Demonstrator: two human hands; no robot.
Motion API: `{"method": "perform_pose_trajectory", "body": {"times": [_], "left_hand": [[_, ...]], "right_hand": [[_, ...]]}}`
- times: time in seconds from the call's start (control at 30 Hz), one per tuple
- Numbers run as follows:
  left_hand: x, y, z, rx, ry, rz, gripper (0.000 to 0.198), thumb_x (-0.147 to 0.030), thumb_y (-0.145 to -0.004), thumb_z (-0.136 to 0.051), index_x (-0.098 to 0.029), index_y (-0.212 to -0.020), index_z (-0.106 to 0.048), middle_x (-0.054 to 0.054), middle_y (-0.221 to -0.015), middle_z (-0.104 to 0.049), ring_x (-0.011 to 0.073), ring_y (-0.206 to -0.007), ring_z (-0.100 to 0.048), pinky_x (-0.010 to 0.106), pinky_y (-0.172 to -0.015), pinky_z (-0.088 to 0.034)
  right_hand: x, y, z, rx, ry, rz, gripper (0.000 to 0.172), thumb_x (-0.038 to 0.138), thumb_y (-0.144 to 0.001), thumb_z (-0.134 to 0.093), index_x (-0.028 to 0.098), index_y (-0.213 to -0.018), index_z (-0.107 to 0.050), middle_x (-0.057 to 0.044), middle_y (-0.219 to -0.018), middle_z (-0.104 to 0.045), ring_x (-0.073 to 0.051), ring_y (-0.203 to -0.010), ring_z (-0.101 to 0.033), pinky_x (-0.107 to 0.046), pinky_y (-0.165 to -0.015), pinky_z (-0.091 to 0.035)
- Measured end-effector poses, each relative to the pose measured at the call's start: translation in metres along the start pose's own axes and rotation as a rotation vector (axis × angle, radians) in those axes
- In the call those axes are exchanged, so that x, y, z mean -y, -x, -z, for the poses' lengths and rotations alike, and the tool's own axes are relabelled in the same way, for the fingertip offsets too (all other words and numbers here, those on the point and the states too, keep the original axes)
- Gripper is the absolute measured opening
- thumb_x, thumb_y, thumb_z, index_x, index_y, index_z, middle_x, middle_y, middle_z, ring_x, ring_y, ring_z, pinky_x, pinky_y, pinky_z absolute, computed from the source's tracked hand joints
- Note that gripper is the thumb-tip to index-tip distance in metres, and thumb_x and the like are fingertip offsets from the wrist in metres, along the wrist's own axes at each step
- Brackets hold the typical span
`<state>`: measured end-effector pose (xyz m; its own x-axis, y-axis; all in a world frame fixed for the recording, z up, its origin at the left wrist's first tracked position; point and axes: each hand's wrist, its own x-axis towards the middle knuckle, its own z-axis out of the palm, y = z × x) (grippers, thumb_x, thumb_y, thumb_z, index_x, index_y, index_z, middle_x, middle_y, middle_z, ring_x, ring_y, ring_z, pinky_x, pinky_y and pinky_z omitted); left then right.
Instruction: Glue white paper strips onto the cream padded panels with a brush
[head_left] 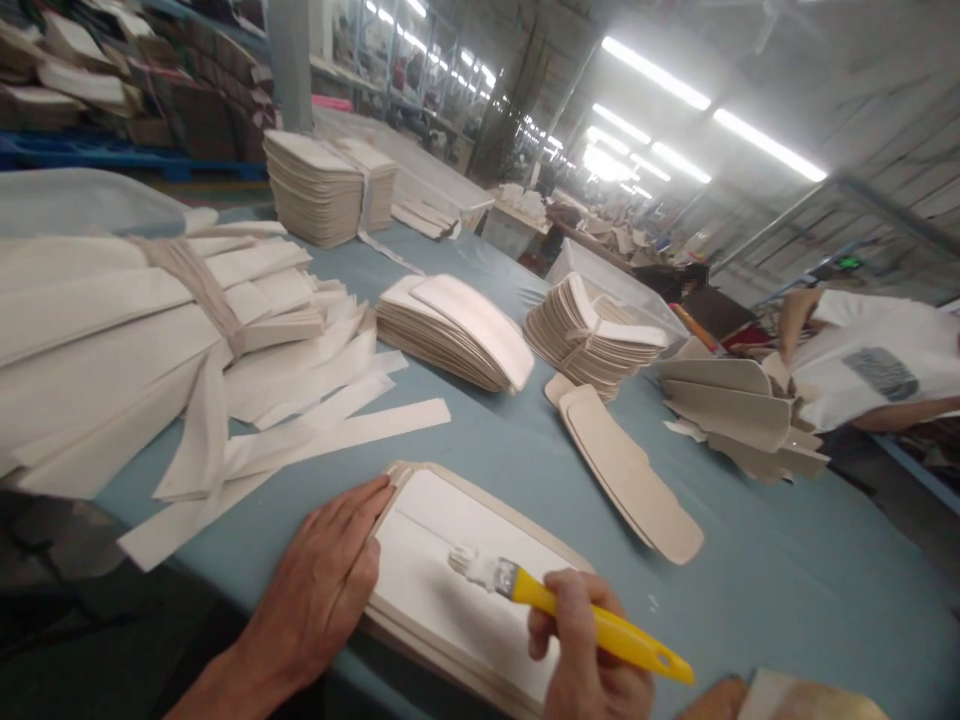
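Note:
My right hand (581, 640) is closed around the yellow handle of a paintbrush (540, 595). White paste clings to its bristles, which hover over or touch the top panel; I cannot tell which. Below the brush lies a small stack of beige rounded panels (442, 640), with a white sheet-like piece (442, 540) on top. My left hand (322, 570) lies along the stack's left edge, fingers stretched out and pressed against its side. Right of the stack, a couple of loose beige shaped panels (626, 470) rest on the blue-green table (757, 600).
A bundle of white strips (112, 330) is at the left. Stacks of panels stand behind: one strapped (322, 190), one loose (457, 330), one tied (592, 335). Clear plastic bins (420, 160) stand behind them. A person in white (877, 350) stands at the right by grey-beige panels (727, 400).

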<state>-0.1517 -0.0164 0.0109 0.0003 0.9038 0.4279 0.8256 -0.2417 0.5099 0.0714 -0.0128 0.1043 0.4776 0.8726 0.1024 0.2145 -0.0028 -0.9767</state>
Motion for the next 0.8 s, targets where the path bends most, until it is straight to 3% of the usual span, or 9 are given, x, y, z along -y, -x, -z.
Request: {"method": "perform_pose_trajectory", "body": {"times": [0.1, 0.23, 0.57, 0.8], "left_hand": [[-0.001, 0.001, -0.002, -0.009, 0.016, 0.012, 0.051, -0.031, -0.103, -0.038, -0.025, -0.153, -0.048, 0.006, -0.156, -0.058, 0.0228, -0.14, -0.057, 0.039, -0.117, -0.047], [0.0, 0.001, -0.003, -0.026, 0.043, 0.006, 0.051, -0.03, -0.103, -0.039, -0.024, -0.152, -0.048, 0.007, -0.159, -0.055, 0.0235, -0.142, -0.055, 0.039, -0.118, -0.046], [-0.006, -0.001, 0.0, -0.024, 0.053, 0.007, 0.053, -0.026, -0.102, -0.037, -0.022, -0.154, -0.045, 0.008, -0.158, -0.055, 0.0235, -0.143, -0.052, 0.039, -0.118, -0.043], [-0.005, -0.001, 0.002, -0.015, 0.035, -0.013, 0.051, -0.027, -0.102, -0.036, -0.019, -0.152, -0.046, 0.009, -0.158, -0.054, 0.024, -0.142, -0.052, 0.039, -0.117, -0.04]], "right_hand": [[0.012, 0.009, -0.039, 0.091, 0.023, 0.001, 0.041, 0.059, -0.088, -0.072, 0.02, -0.076, -0.066, 0.005, -0.054, -0.059, -0.012, -0.046, -0.054, -0.022, -0.048, -0.043], [0.011, 0.011, -0.061, 0.159, 0.109, 0.047, 0.044, 0.06, -0.09, -0.069, 0.02, -0.072, -0.063, 0.004, -0.056, -0.059, -0.012, -0.052, -0.054, -0.022, -0.052, -0.044], [-0.004, -0.004, -0.079, 0.2, 0.135, 0.022, 0.045, 0.06, -0.084, -0.074, 0.02, -0.069, -0.063, 0.004, -0.048, -0.057, -0.012, -0.041, -0.05, -0.021, -0.041, -0.039], [0.008, -0.015, -0.061, 0.169, 0.224, 0.026, 0.048, 0.063, -0.081, -0.075, 0.02, -0.064, -0.063, 0.004, -0.047, -0.057, -0.012, -0.041, -0.053, -0.021, -0.042, -0.043]]}}
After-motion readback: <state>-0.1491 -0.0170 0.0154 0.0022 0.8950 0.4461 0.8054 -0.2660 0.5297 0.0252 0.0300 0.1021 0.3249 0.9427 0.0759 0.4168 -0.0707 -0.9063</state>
